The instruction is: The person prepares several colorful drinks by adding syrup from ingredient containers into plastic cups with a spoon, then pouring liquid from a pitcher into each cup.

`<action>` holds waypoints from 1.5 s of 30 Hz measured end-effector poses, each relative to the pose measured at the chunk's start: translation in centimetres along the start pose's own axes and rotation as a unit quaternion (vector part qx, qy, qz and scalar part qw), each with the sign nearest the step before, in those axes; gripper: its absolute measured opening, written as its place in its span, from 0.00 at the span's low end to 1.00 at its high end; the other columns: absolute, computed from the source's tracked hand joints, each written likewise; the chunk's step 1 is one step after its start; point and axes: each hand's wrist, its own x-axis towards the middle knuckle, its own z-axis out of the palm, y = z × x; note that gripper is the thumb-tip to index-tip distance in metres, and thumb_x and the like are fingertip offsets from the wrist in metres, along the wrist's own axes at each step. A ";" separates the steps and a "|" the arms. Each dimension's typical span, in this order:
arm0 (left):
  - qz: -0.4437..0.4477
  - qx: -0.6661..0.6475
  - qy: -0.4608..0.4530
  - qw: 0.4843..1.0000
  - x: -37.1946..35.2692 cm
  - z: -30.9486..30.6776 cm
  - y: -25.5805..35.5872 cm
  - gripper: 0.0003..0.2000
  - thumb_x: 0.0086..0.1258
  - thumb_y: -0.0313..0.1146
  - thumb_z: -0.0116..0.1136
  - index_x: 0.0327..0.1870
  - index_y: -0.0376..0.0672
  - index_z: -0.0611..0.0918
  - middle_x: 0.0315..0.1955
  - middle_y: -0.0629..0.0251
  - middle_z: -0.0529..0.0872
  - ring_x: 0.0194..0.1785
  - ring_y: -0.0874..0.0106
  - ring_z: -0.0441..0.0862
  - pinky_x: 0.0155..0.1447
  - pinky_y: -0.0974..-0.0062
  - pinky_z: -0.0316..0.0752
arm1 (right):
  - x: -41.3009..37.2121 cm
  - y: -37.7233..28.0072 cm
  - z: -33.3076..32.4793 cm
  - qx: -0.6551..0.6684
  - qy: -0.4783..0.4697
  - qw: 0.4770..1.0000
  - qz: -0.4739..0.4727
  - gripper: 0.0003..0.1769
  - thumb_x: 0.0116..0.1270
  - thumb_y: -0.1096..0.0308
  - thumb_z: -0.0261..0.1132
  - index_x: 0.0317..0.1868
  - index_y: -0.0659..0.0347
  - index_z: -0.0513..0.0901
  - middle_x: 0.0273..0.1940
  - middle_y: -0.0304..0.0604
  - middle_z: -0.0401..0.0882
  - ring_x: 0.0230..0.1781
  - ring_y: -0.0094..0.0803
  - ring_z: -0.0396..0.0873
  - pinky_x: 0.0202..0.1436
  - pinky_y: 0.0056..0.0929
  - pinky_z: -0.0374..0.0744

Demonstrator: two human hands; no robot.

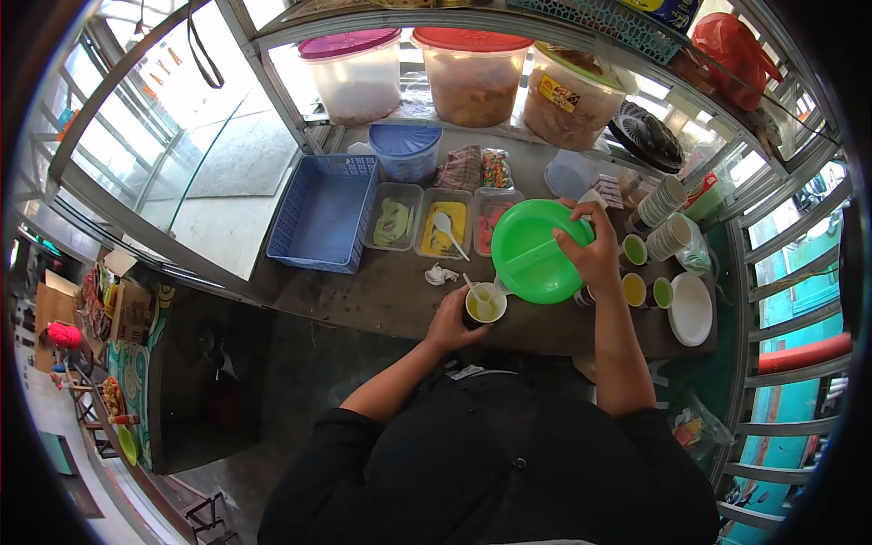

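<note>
My left hand (pixel 451 325) is wrapped round a paper cup (pixel 482 314) near the counter's front edge. Inside the cup is something yellowish, and a white spoon (pixel 470 284) leans out of it. A round green lid (pixel 538 238) with a raised bar across it is tilted in my right hand (pixel 592 245), fingers and thumb on its right edge. What lies under the lid is hidden. Behind the cup stand open tubs with pale green (pixel 392 223), yellow (pixel 442 223) and pink (pixel 491 216) contents. Another white spoon (pixel 449 232) rests in the yellow one.
A blue basket (pixel 320 253) sits at the left. Cups with green (pixel 634 249) and yellow (pixel 633 289) contents, stacked paper cups (pixel 666 238) and a white oval lid or plate (pixel 690 310) are at the right. Large lidded containers (pixel 472 86) line the back. Metal bars (pixel 792 398) edge the right side.
</note>
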 end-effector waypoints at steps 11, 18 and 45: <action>0.011 0.029 -0.014 0.999 0.1 -0.5 0.4 0.43 0.56 0.44 0.77 0.72 0.35 0.69 0.67 0.47 0.76 0.71 0.50 0.73 0.75 0.56 0.66 | -0.3 0.0 -0.2 0.007 0.002 1.000 0.004 0.17 0.60 0.71 0.74 0.44 0.60 0.74 0.60 0.57 0.84 0.62 0.40 0.81 0.67 0.38 0.74; 0.029 0.020 0.036 0.999 -0.3 0.2 0.1 0.40 0.58 0.43 0.77 0.70 0.38 0.71 0.68 0.47 0.76 0.71 0.48 0.73 0.73 0.55 0.68 | -0.5 0.2 0.1 -0.016 -0.017 0.999 -0.025 0.17 0.61 0.73 0.73 0.44 0.59 0.73 0.60 0.53 0.83 0.59 0.37 0.80 0.65 0.37 0.75; -0.037 0.005 -0.001 0.999 0.5 -0.3 1.2 0.42 0.55 0.42 0.81 0.70 0.37 0.72 0.62 0.51 0.83 0.66 0.54 0.80 0.69 0.59 0.74 | -0.3 -0.2 -0.4 0.013 0.006 1.000 0.002 0.17 0.60 0.72 0.73 0.44 0.60 0.74 0.59 0.57 0.84 0.62 0.40 0.81 0.67 0.38 0.75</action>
